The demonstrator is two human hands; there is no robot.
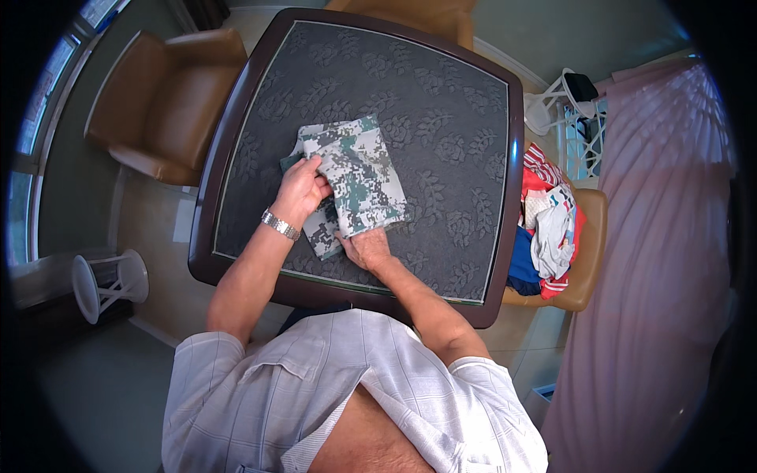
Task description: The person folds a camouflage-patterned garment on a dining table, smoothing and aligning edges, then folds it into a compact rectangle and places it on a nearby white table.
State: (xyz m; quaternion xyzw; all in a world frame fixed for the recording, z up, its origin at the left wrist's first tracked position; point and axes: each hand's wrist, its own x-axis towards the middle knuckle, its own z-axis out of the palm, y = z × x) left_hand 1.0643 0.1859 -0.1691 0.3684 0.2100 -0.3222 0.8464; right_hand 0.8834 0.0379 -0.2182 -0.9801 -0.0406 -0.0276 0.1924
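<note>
A folded camouflage-print cloth garment (364,171) in white, grey and green lies on the dark, flower-patterned top of a square table (443,177). At its left side my left hand (303,188), with a metal-band watch on the wrist, pinches the cloth edge between thumb and fingers. My right hand (368,247) is at the near edge, its fingers partly under the upper layer, so their grip is hidden. A lower layer of the garment shows beneath, sticking out to the left and towards me.
Right of the table, a tan chair (591,254) holds a heap of mixed clothes (550,230). A brown armchair (159,106) stands at the left, and another chair (414,18) beyond the far edge. White stools stand lower left (89,290) and upper right (538,115). A pink curtain (656,266) hangs at the right.
</note>
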